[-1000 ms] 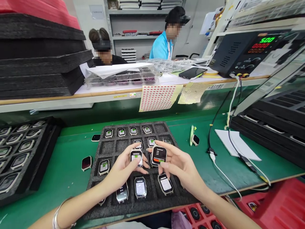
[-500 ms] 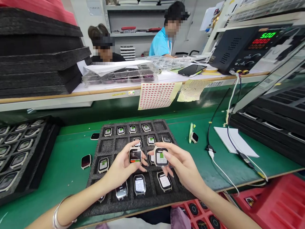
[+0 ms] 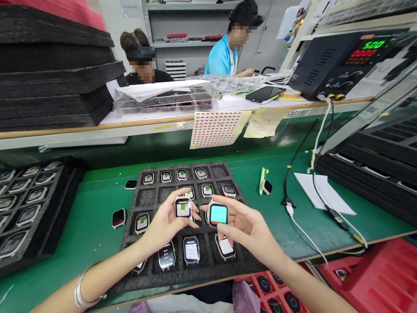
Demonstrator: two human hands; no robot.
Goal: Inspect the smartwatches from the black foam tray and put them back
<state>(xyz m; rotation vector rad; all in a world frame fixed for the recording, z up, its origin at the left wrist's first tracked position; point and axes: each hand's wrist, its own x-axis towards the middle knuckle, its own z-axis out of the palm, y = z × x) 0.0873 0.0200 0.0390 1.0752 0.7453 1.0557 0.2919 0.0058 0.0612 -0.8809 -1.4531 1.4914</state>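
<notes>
Over the middle of a black foam tray (image 3: 151, 278), each of my hands holds a smartwatch without a strap. My left hand (image 3: 166, 217) is closed round a smartwatch (image 3: 183, 208) whose lit screen shows a white grid with a green block. In my right hand (image 3: 247, 221) is a second smartwatch (image 3: 218, 214), its screen cyan with a red strip at the bottom. My right thumb touches that screen's lower edge. Several more watches lie in the tray's pockets, among them a lit watch (image 3: 191, 251) in the front row. My hands partly hide the tray's centre.
Another foam tray of watches (image 3: 67, 191) stands at left. Loose watches (image 3: 118, 218) lie beside the middle tray. To the right are a green pen (image 3: 262, 180), cables (image 3: 288, 208) and white paper (image 3: 322, 193). A power supply (image 3: 342, 65) sits on the shelf; two people are beyond it.
The left watch's screen has gone from dark text to a white grid with green. The right one has turned from the grid to cyan and red. My right thumb has moved lower.
</notes>
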